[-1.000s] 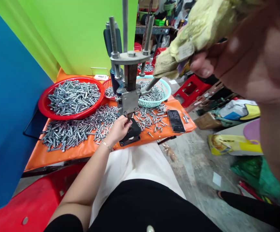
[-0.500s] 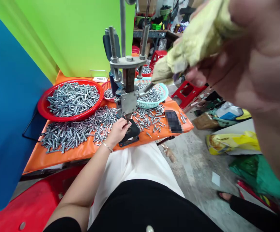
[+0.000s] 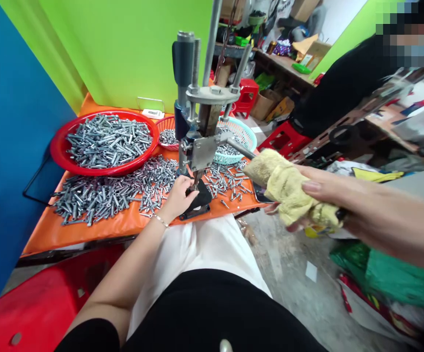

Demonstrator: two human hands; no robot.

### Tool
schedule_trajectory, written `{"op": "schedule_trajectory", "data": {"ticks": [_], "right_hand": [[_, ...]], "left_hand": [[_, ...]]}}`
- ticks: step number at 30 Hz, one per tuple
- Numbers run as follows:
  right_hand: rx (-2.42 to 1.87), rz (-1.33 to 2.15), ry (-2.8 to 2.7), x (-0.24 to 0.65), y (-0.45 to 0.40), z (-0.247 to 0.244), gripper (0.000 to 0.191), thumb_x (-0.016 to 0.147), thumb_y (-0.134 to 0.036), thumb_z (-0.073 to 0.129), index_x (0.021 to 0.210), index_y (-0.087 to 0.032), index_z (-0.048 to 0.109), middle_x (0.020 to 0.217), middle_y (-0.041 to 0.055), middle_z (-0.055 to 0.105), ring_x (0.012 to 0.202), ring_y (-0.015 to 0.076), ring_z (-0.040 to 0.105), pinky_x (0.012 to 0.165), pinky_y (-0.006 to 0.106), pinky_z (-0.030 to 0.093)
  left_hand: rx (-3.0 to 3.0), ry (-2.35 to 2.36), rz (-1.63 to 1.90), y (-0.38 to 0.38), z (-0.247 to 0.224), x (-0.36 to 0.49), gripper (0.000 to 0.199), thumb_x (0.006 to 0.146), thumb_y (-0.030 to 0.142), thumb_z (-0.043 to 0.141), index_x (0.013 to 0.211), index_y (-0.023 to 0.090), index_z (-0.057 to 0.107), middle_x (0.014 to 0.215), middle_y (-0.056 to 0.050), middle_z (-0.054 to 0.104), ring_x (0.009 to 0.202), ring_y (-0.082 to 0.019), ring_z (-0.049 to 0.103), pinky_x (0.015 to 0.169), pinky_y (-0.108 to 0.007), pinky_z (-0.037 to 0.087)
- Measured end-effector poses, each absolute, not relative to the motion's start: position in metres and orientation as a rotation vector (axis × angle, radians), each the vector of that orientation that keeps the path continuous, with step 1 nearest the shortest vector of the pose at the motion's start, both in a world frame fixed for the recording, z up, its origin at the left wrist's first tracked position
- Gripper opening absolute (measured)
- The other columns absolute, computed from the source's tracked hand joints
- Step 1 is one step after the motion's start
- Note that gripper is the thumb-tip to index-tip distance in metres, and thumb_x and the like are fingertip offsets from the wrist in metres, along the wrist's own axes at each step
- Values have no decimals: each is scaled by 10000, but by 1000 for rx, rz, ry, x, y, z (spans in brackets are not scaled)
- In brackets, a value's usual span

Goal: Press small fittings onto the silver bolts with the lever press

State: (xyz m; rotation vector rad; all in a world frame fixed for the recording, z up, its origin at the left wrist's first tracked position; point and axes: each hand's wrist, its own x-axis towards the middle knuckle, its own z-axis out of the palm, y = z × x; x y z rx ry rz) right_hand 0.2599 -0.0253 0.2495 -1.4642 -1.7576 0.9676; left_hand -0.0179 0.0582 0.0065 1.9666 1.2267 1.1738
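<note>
A hand-lever press (image 3: 203,151) stands on the orange-covered table in front of me. My right hand (image 3: 316,190) is wrapped round its lever handle, which is bound in a yellow cloth (image 3: 285,188); the lever slopes down to the right. At the foot of the press, my left hand (image 3: 180,195) is closed with its fingertips beneath the ram, above the black base (image 3: 199,200). Whatever small piece the left fingers pinch is hidden. Loose metal sleeve-like parts (image 3: 95,198) lie heaped left of that hand, and a smaller scatter (image 3: 226,183) lies right of the press.
A red basin (image 3: 104,171) heaped with metal parts stands at the left. Behind the press are a pink basket (image 3: 166,122) and a pale-blue basket (image 3: 244,127) with more parts. A person in black (image 3: 347,83) is at the right, near a red stool (image 3: 285,139).
My right hand has brought the cloth-wrapped lever down from high near the camera to about the height of the press's lower part. My left hand stays at the base. The view has shifted slightly.
</note>
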Motion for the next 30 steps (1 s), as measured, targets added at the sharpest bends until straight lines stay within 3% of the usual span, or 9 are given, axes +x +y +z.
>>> {"op": "schedule_trajectory", "data": {"ticks": [3,6,10,13,16,23,27,30], "right_hand": [[-1650,1451,-1696,259,-6,253,216,832,-450,755,813,-236,784,712,85,745,491,166,645,388,294,437],[-1789,1375,-1583,244,-2,226,242,751,-384,821,754,-198,666,545,17,638,409,137,567,367,257,374],[-1698,898,-1635,213,3,133,366,726,-424,786,959,-176,651,768,25,690,633,149,625,582,274,509],[-1399,740,-1435,192,24,58,425,785,-478,680,1067,-182,566,875,55,672,713,156,600,669,290,525],[-1301,756,-1427,185,40,19,470,806,-503,671,1124,-186,532,975,81,674,798,172,621,754,311,541],[-1258,896,-1412,197,18,47,410,803,-430,735,1099,-176,609,965,67,674,791,160,610,719,291,536],[-1385,1138,-1309,210,-8,84,488,793,-516,756,1129,-188,620,832,16,619,639,119,541,559,236,488],[-1462,1232,-1285,226,-19,104,565,799,-619,728,1169,-205,619,834,25,628,630,133,565,533,237,497]], "left_hand": [[1950,1271,1188,55,3,-19,365,785,71,623,1134,178,626,1090,-76,630,1042,-209,627,997,-378,530],[1847,1247,1270,50,-5,-16,505,744,3,553,1211,192,583,1066,-55,671,1025,-193,660,1009,-370,540],[1609,1261,1460,47,-18,-4,507,699,-28,509,1141,213,570,1037,-37,695,973,-176,698,927,-332,583],[1582,1275,1511,47,-22,1,454,691,-7,516,1083,212,581,1015,-38,693,948,-180,697,888,-327,592],[1640,1308,1494,47,-21,1,405,691,22,533,1043,212,593,988,-42,685,935,-188,678,873,-330,582],[1757,1313,1473,47,-12,-3,49,887,243,638,914,202,637,883,-40,654,834,-184,613,788,-328,519],[1760,1291,1507,44,-7,4,141,925,261,636,798,201,628,948,-64,665,937,-196,637,877,-353,518],[1830,1325,1466,39,-1,-7,172,913,243,648,752,199,605,1021,-79,665,1005,-206,640,941,-382,514]]}}
